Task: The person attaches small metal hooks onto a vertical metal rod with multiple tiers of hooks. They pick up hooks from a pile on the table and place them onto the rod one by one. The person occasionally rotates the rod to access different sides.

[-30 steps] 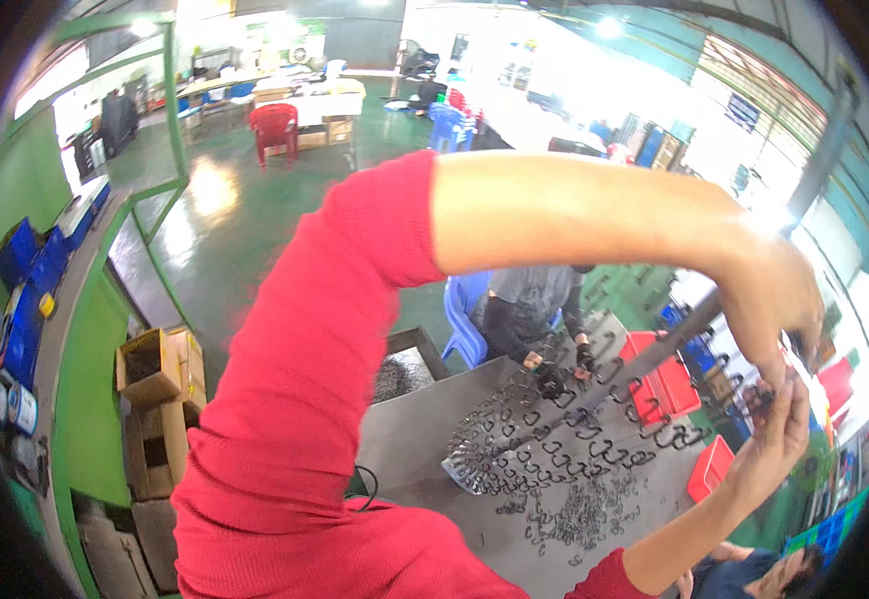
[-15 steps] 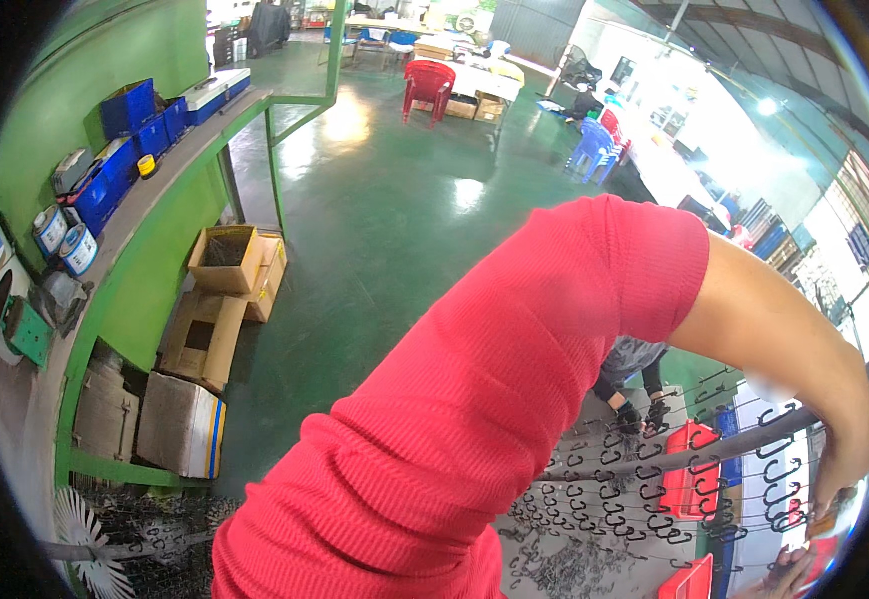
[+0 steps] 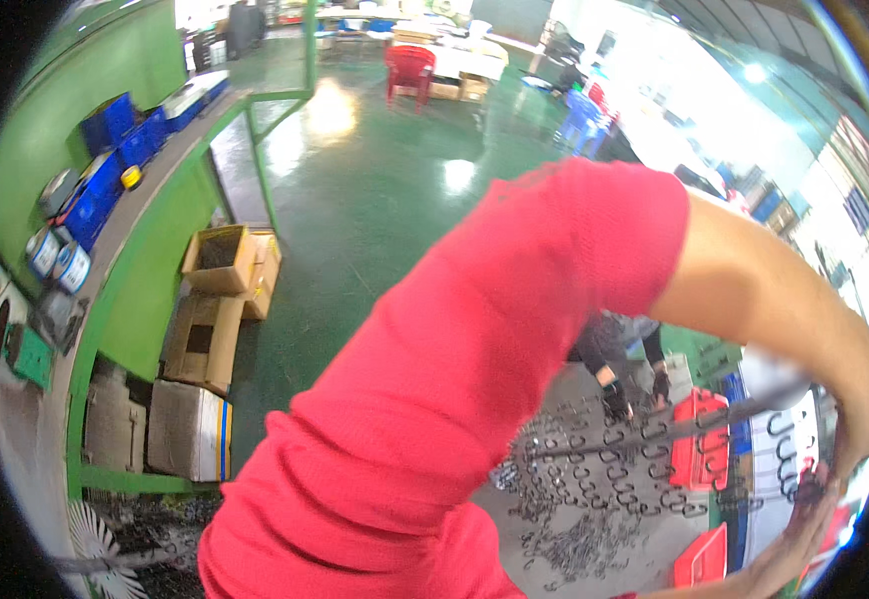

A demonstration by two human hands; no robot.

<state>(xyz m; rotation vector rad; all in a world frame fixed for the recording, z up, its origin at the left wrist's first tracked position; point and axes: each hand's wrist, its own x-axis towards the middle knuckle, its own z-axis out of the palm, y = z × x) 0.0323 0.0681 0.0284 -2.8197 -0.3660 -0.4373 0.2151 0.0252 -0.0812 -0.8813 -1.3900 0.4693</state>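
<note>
"Black and slender, the hanging hooks (image 3: pixel 786 459) stood in a column at the right of the head view. How were they shaped?"

"Each was an open curve with rounded bends, plainly dark against the pale patch behind. More rows of hooks (image 3: pixel 619 469) spread right of centre, below the blurred grey bar (image 3: pixel 744 411). Lower down, a tangled heap of small dark pieces (image 3: pixel 584 544) covered part of the grey table (image 3: pixel 644 571)."

"And the hands?"

"Both were at the far right, close together, just beside the column. The left hand (image 3: pixel 851 459) bent down from above, its arm in a red sleeve (image 3: pixel 424 379) filling the lower middle. The right hand (image 3: pixel 810 517) reached up from the lower right. Something dark showed near the fingers, but blur and the bent rim hid the grip; I couldn't tell whether either hand was open or closed."

"Anything near?"

"Two red trays, one right of centre (image 3: pixel 694 449), one at the lower right (image 3: pixel 702 561)."
</note>
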